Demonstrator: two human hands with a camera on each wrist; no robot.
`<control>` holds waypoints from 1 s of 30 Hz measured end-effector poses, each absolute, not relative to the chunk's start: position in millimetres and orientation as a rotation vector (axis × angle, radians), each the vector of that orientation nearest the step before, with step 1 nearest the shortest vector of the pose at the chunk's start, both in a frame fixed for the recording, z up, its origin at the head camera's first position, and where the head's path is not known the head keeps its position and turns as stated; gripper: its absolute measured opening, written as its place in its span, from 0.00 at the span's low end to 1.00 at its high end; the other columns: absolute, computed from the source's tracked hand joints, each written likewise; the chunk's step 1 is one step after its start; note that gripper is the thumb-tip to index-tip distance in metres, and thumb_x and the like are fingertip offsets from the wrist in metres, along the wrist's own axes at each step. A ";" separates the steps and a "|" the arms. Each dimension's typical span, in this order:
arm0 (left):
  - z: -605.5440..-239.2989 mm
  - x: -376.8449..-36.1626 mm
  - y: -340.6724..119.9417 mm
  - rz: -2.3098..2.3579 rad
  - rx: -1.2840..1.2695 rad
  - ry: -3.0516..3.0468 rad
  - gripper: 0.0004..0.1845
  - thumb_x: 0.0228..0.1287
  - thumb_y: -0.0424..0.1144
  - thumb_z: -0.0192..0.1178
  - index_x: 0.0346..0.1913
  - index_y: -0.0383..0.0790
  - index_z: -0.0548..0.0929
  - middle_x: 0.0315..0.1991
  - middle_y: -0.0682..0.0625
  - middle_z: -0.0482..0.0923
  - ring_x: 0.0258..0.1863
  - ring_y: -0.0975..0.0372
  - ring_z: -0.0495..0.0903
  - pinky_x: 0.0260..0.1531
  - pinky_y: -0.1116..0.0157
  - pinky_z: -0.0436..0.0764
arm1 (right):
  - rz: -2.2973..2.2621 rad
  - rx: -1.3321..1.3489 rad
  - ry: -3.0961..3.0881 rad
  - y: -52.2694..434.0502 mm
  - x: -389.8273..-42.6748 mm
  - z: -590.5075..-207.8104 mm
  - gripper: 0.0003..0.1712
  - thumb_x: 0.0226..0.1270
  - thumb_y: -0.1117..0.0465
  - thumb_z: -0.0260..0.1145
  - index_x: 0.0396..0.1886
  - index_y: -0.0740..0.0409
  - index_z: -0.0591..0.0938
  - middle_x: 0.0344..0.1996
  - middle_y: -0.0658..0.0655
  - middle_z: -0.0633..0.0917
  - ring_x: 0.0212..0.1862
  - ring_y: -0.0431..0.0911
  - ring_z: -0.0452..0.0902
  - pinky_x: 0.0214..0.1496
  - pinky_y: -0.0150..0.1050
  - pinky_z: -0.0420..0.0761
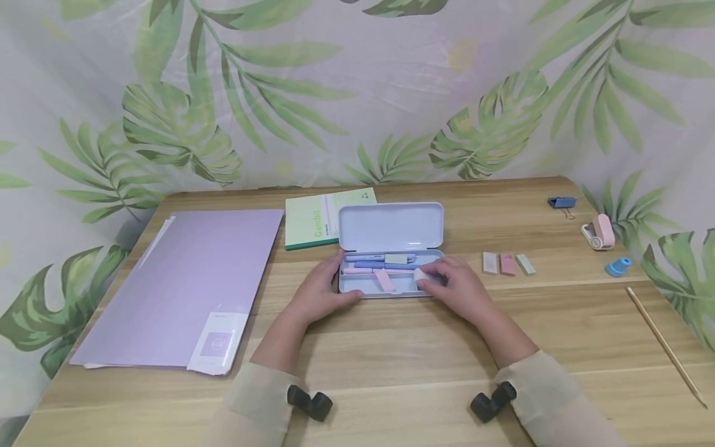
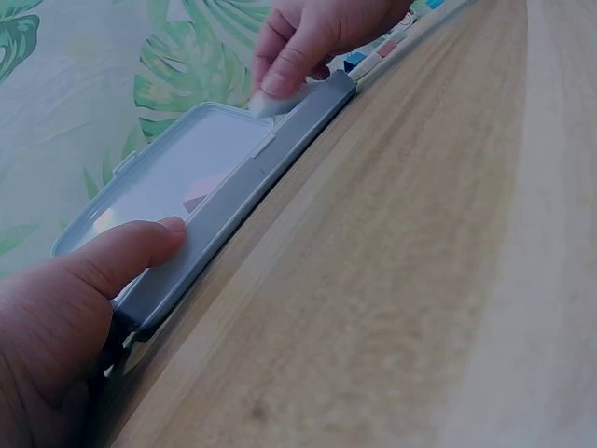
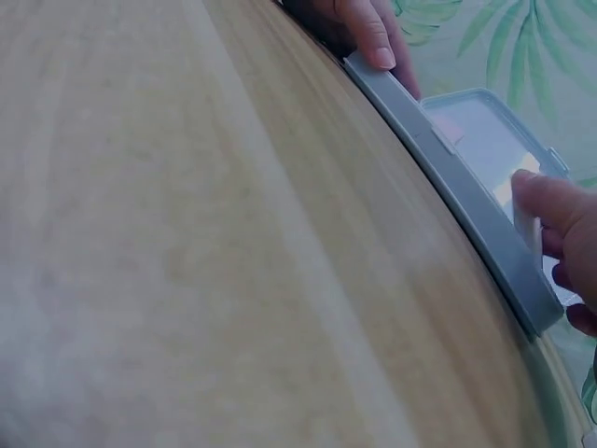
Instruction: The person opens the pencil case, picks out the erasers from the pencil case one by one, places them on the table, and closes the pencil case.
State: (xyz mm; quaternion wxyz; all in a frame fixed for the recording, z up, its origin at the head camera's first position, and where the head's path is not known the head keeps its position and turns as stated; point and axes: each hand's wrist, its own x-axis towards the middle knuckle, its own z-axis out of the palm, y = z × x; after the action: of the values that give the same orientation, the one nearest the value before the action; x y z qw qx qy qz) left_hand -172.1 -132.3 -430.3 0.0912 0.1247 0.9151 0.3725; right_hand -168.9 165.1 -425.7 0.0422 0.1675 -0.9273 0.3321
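A pale blue pencil case [image 1: 391, 225] lies on the table with its lid raised at the back. Inside are several pens [image 1: 368, 265], a pale green eraser [image 1: 396, 258] on top of them, and a pink eraser [image 1: 384, 280] tilted at the front. My left hand [image 1: 319, 290] grips the case's left end, thumb on the front rim [image 2: 154, 247]. At the right end of the case, my right hand [image 1: 461, 290] pinches a white eraser [image 1: 420, 277] between thumb and fingers, low in the front compartment. That eraser is partly hidden by the fingers.
Right of the case lie a grey-white eraser [image 1: 490, 262], a pink one [image 1: 507, 264] and a pale green one [image 1: 526, 264]. Farther right are a blue binder clip [image 1: 563, 202], pink stapler [image 1: 600, 233], small blue object [image 1: 617, 267] and pencil [image 1: 665, 344]. Notebook [image 1: 304, 220] and purple folder [image 1: 184, 285] lie left.
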 end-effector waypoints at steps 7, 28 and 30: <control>-430.0 -171.6 -131.9 1.094 0.355 2.711 0.56 0.55 0.60 0.68 0.78 0.42 0.49 0.78 0.44 0.51 0.78 0.49 0.51 0.76 0.50 0.54 | 1.116 0.432 -2.815 172.0 -165.6 -418.2 0.22 0.71 0.53 0.62 0.57 0.63 0.78 0.51 0.63 0.84 0.54 0.56 0.79 0.60 0.54 0.78; -430.4 -172.7 -131.1 1.086 0.351 2.714 0.56 0.54 0.60 0.68 0.78 0.41 0.49 0.79 0.45 0.51 0.78 0.49 0.50 0.76 0.49 0.55 | 1.007 -0.464 -2.765 304.6 -161.1 -412.2 0.31 0.72 0.50 0.56 0.66 0.66 0.72 0.52 0.69 0.80 0.50 0.57 0.75 0.40 0.35 0.72; -431.1 -173.0 -130.8 1.086 0.352 2.716 0.56 0.54 0.60 0.68 0.78 0.41 0.49 0.79 0.45 0.50 0.78 0.49 0.50 0.76 0.49 0.54 | 0.974 -0.512 -2.774 314.5 -161.4 -415.7 0.32 0.71 0.50 0.57 0.65 0.68 0.73 0.52 0.70 0.79 0.50 0.57 0.74 0.40 0.38 0.73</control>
State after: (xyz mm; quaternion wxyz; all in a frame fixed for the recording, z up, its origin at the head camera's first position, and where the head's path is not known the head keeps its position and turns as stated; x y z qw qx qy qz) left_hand -173.0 -130.8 -431.1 0.0976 0.1188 0.9175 0.3668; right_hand -161.4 314.5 -415.7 0.0785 -0.1711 -0.9267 0.3253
